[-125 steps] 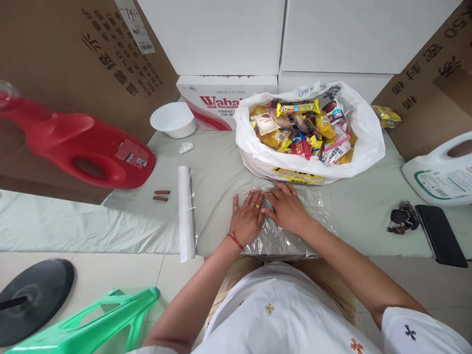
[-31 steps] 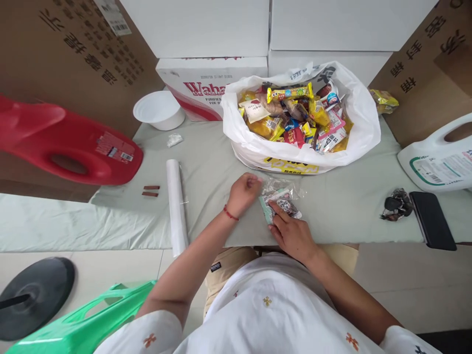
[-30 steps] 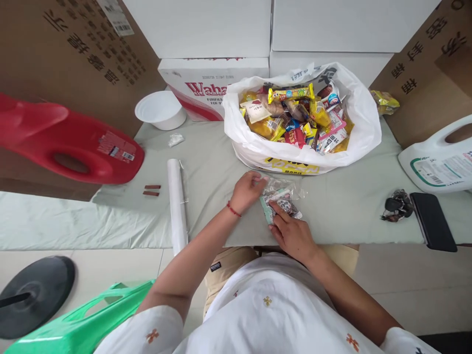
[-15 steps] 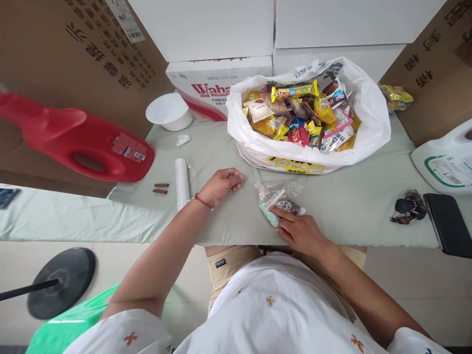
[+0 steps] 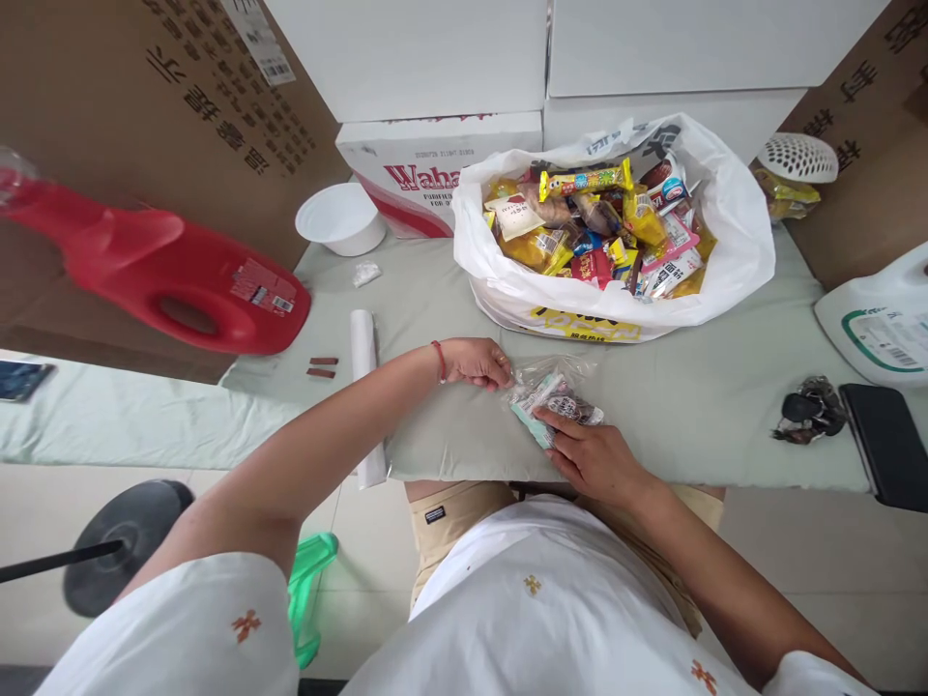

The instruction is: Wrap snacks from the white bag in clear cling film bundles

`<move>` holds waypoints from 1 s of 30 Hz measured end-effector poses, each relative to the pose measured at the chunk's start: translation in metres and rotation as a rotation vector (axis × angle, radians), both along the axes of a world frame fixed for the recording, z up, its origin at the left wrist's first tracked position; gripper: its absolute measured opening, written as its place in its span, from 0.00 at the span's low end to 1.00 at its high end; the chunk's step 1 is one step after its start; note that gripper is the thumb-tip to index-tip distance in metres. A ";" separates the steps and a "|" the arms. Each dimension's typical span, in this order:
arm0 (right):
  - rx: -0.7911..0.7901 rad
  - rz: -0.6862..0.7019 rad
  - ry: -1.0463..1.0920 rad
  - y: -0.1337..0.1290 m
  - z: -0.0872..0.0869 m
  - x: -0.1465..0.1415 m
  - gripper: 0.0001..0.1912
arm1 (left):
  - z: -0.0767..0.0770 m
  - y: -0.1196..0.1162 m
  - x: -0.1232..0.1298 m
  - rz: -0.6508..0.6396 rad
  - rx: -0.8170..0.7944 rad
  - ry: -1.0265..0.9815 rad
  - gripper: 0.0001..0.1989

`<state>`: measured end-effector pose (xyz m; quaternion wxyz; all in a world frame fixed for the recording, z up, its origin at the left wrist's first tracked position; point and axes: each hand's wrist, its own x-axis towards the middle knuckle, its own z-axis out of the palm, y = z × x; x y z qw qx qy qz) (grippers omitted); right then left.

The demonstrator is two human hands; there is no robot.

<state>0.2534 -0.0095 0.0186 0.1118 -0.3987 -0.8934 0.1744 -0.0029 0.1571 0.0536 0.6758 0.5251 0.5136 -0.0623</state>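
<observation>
A clear plastic bag [image 5: 557,382] lies on the green cloth near the table's front edge, with small wrapped items and a pale green-and-white packet inside. My right hand [image 5: 600,462] rests on the bag's lower part, its fingers stretched out and apart, pressing from above. At the bag's upper left corner, my left hand [image 5: 477,363] is closed, the curled fingertips pinching the film's edge. Behind both hands stands a white plastic carrier bag [image 5: 482,290] full of wrapped snacks, its mouth wide open.
Left of my forearm lie a white roll [image 5: 363,343], two brown strips [image 5: 322,367] and a crumpled white scrap [image 5: 366,275]. A white bowl [image 5: 340,220] and a red jug [image 5: 195,280] stand beyond. Keys [image 5: 808,410], a phone [image 5: 885,445] and a white bottle [image 5: 881,319] are at right.
My left hand has moved right, from bare cloth to the corner of the clear bag. My right hand stays on the bag. The view has shifted slightly.
</observation>
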 end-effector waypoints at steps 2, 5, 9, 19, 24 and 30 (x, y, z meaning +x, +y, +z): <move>0.017 0.008 -0.008 0.000 0.000 0.000 0.17 | 0.003 0.003 -0.008 0.058 0.023 -0.011 0.19; 0.027 0.017 -0.008 0.001 0.001 0.001 0.18 | 0.004 0.004 -0.016 0.108 0.044 0.021 0.19; 0.009 0.013 0.000 0.002 -0.001 0.001 0.18 | -0.006 -0.004 -0.005 -0.011 0.005 0.134 0.24; -0.003 0.010 0.007 0.002 0.000 0.001 0.18 | 0.000 0.008 -0.017 0.032 0.062 0.056 0.15; -0.039 0.017 0.054 0.003 -0.001 0.002 0.18 | 0.008 0.028 -0.056 0.102 0.155 0.039 0.10; -0.050 0.033 0.092 0.004 -0.003 0.004 0.17 | 0.003 0.005 -0.060 0.014 0.586 -0.103 0.17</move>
